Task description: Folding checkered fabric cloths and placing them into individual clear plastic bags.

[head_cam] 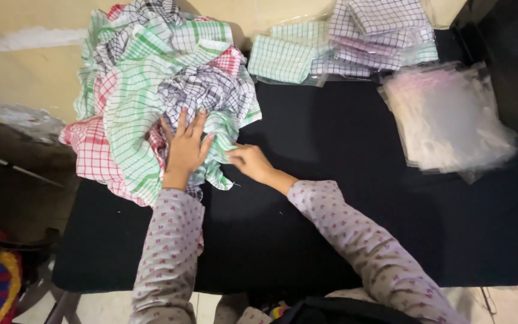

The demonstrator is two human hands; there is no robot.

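Pressing left hand [185, 147] flat on cloth heap [151, 90], right hand [248, 161] pinching its edge.

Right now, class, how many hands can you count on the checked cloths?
2. The left hand lies flat, fingers spread, on the heap of checked cloths. The right hand touches the heap's lower right edge. No other hands show; none seem hidden.

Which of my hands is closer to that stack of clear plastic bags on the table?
Right. The right hand lies at the cloth pile's edge, toward the clear plastic bags; the left hand rests flat on the pile, farther away.
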